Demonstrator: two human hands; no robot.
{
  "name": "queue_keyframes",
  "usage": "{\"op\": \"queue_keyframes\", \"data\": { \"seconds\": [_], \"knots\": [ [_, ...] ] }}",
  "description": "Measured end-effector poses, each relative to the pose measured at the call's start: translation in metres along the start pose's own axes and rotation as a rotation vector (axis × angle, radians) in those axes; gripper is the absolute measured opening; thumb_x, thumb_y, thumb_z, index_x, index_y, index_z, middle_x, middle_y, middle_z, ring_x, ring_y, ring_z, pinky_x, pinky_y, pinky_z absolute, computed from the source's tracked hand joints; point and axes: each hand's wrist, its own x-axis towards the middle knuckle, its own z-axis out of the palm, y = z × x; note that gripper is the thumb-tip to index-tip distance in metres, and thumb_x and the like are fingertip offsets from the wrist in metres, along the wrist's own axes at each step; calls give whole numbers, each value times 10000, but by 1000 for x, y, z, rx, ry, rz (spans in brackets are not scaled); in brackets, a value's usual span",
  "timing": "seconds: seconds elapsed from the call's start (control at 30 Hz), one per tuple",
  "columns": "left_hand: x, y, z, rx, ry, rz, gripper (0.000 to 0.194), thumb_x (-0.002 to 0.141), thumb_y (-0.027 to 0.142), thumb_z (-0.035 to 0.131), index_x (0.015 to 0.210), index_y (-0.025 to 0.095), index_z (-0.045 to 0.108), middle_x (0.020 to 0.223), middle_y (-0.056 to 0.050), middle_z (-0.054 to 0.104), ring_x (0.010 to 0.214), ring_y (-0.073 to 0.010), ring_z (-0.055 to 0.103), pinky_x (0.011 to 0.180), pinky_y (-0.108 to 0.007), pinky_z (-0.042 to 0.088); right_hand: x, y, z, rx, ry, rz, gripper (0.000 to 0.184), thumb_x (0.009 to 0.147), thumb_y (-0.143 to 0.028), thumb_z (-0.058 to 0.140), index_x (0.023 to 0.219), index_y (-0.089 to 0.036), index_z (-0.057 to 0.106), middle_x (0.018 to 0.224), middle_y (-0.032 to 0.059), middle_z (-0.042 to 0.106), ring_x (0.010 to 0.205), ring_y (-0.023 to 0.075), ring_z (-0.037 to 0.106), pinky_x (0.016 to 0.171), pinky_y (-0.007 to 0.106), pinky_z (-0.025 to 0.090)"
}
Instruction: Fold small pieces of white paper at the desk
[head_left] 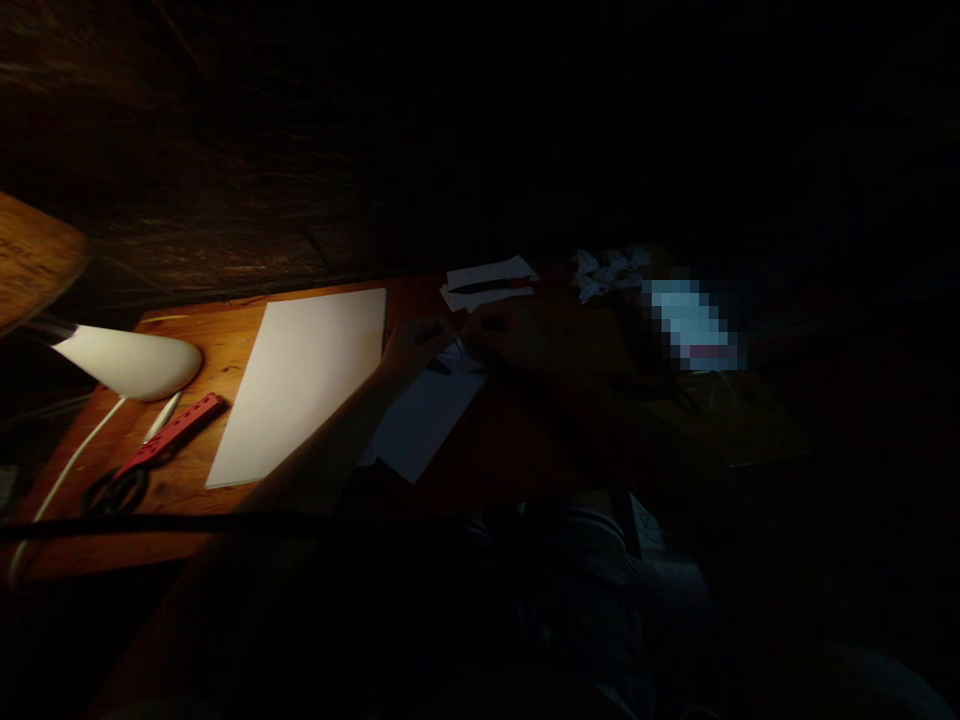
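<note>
In the dim middle of the table, my left hand and my right hand meet at the fingertips. Between them is a small folded piece of paper, pinched by both hands. Under and in front of it, darker sheets of paper lie on the wood, partly covered by my left forearm. Left of my left hand rests a bright stack of white paper. Shadow hides most of my right hand's fingers.
A lamp with a white base stands on the wooden table at left. Nearby lie red-cased scissors and a white pen. Behind my hands are paper strips with a dark tool, crumpled paper and a blurred-out bright screen.
</note>
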Motion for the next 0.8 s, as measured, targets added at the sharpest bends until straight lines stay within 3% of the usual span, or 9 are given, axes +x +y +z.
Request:
{"op": "queue_keyframes", "data": {
  "seconds": [0.2, 0.4, 0.63, 0.8],
  "knots": [
    [5, -3, 0, 93, 13, 149, 305, 743, 416, 811, 658, 170, 651, 646, 0, 606, 595, -96, 540, 531, -192, 433, 2, 5, 1, -37, -3, -7, 226, 829, -332, 707, 681, -167, 659, 680, 6, 634, 660, 125, 558, 636, 255, 441],
    [5, -2, 0, 90, 16, 84, 292, 747, 414, 778, 660, 178, 630, 661, -9, 615, 600, -112, 534, 533, -213, 417, 3, 5, 1, -105, 4, -28, 236, 860, -353, 700, 718, -167, 674, 720, 15, 666, 695, 132, 579, 650, 254, 440],
    [5, -1, 2, 76, 30, 118, 218, 725, 352, 742, 650, 179, 632, 640, -3, 620, 588, -111, 534, 532, -214, 393, 4, 4, 6, -93, 23, -1, 246, 843, -348, 705, 683, -166, 661, 667, -3, 619, 661, 122, 553, 628, 250, 422],
    [4, -4, 2, 47, 47, 105, 254, 768, 414, 758, 714, 186, 661, 631, 12, 591, 567, -117, 536, 519, -224, 417, 1, -3, 0, -37, 40, 41, 171, 818, -289, 721, 698, -178, 674, 749, 16, 680, 746, 145, 597, 684, 263, 476]
  ]
}}
